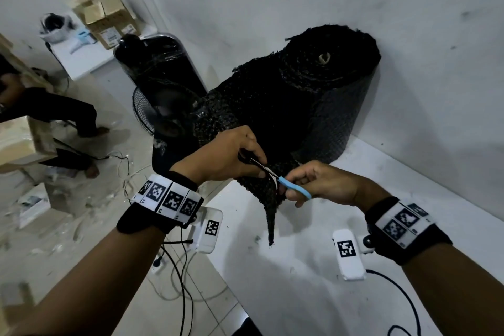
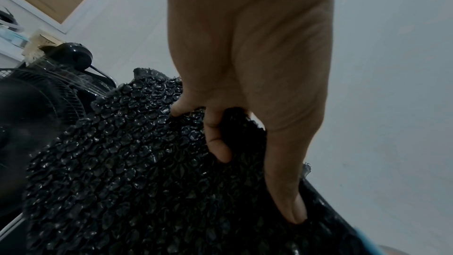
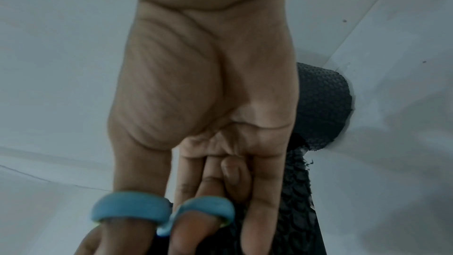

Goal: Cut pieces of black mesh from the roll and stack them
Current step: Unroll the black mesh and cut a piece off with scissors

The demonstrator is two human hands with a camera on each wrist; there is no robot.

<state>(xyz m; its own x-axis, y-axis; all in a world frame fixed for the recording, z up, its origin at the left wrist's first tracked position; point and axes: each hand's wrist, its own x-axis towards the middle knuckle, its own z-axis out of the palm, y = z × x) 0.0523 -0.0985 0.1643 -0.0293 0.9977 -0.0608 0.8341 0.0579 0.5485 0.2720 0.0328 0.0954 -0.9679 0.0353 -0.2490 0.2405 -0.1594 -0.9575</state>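
A thick roll of black mesh (image 1: 327,76) leans against the wall at the back of the white table (image 1: 313,267). A loose sheet (image 1: 245,114) runs from it toward me and hangs over the table's left edge. My left hand (image 1: 226,155) grips the sheet's near edge, thumb and fingers curled round the bubbly mesh (image 2: 127,162). My right hand (image 1: 313,183) holds blue-handled scissors (image 1: 293,185), thumb and a finger through the blue loops (image 3: 132,207). The blades lie on the mesh between my two hands. A narrow cut strip (image 1: 271,215) dangles down.
A black standing fan (image 1: 161,112) and a black wrapped roll (image 1: 161,60) stand left of the table. Cardboard boxes (image 1: 106,16) sit on a far table. Another person's legs (image 1: 54,117) are at the left. Cables (image 1: 177,267) and scraps litter the tiled floor.
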